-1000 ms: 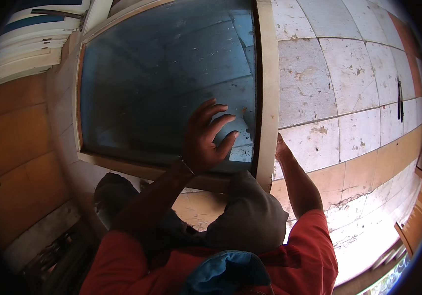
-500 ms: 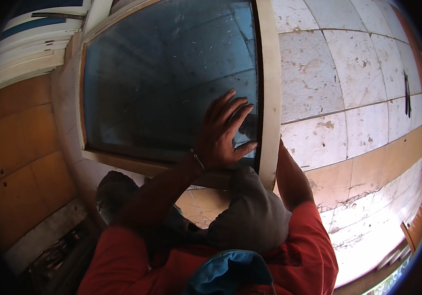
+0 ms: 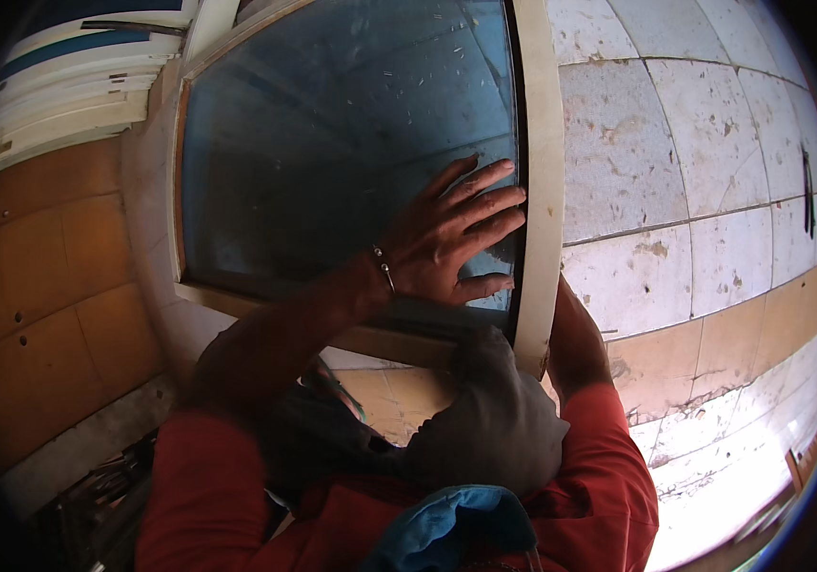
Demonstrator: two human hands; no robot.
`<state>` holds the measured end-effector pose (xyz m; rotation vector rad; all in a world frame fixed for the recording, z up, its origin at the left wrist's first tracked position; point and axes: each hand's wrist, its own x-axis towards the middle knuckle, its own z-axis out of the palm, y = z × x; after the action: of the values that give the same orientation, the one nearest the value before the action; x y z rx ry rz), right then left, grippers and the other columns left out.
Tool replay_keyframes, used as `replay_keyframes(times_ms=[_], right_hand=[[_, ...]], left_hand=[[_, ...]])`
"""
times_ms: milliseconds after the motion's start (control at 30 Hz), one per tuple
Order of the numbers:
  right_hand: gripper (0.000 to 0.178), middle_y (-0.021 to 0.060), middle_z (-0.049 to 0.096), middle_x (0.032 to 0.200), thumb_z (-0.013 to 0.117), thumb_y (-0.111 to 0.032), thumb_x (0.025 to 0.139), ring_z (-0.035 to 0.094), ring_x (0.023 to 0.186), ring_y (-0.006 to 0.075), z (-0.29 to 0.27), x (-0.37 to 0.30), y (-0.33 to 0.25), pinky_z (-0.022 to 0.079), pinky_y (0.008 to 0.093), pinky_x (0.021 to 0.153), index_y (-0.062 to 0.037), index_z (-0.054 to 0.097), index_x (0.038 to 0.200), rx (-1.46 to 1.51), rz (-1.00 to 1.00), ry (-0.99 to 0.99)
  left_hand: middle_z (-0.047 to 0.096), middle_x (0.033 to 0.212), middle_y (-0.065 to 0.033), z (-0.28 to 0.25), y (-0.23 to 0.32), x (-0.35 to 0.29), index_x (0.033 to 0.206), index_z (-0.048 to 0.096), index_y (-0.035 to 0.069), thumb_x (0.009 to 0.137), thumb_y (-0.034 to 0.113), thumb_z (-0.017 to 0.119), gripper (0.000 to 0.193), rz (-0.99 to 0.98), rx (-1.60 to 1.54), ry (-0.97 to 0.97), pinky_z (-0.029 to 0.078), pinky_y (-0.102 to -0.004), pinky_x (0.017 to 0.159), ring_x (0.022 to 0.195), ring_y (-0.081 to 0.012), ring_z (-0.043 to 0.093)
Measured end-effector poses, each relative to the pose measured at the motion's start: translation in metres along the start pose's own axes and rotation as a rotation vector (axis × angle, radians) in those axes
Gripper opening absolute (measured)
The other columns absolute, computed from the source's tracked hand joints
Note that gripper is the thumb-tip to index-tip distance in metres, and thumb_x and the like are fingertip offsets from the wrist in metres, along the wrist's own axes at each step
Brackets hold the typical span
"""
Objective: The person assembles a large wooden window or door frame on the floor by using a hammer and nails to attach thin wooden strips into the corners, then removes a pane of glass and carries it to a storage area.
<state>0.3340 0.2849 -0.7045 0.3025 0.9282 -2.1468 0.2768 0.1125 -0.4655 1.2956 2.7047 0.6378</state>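
A framed glass pane with a pale wooden frame leans in front of me, its lower edge by my knee. My left hand, a thin bracelet on its wrist, lies on the glass with fingers spread. Its fingertips point to the right rail and are close to the inner edge. Outside that rail, my right forearm reaches up, and the right hand is hidden behind the frame. A dark blurry shape shows through the glass near my left fingers; I cannot tell what it is.
My grey-trousered knee is bent under the frame's lower right corner. White floor tiles with stains spread to the right, and a thin dark strip lies on them. Pale boards are stacked at the far left, above orange tiles.
My left hand has slid to the right on the glass and turned, its fingers now pointing toward the right rail. The framed pane sits slightly further right in view.
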Motion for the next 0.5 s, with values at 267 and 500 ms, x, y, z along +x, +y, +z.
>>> replay_keyframes(times_ms=[267, 500], right_hand=[[0.029, 0.0094, 0.067, 0.1, 0.065, -0.016, 0.085, 0.066, 0.082, 0.0189, 0.003, 0.008, 0.001, 0.054, 0.0309, 0.072, -0.0018, 0.063, 0.11, -0.015, -0.005, -0.011], [0.028, 0.0104, 0.067, 0.101, 0.064, -0.015, 0.085, 0.066, 0.083, 0.0196, 0.002, 0.016, 0.006, 0.054, 0.0313, 0.073, -0.0017, 0.063, 0.11, -0.019, 0.006, -0.022]], left_hand=[[0.055, 0.12, -0.0114, -0.008, -0.021, 0.02, 0.111, 0.062, 0.004, 0.082, 0.062, 0.056, 0.065, 0.177, 0.053, -0.074, 0.028, -0.0494, 0.111, 0.126, -0.0279, 0.044], [0.057, 0.101, -0.0103, -0.009, -0.028, 0.038, 0.092, 0.061, 0.005, 0.078, 0.062, 0.061, 0.058, 0.329, 0.029, -0.025, 0.038, -0.0492, 0.104, 0.105, -0.0278, 0.054]])
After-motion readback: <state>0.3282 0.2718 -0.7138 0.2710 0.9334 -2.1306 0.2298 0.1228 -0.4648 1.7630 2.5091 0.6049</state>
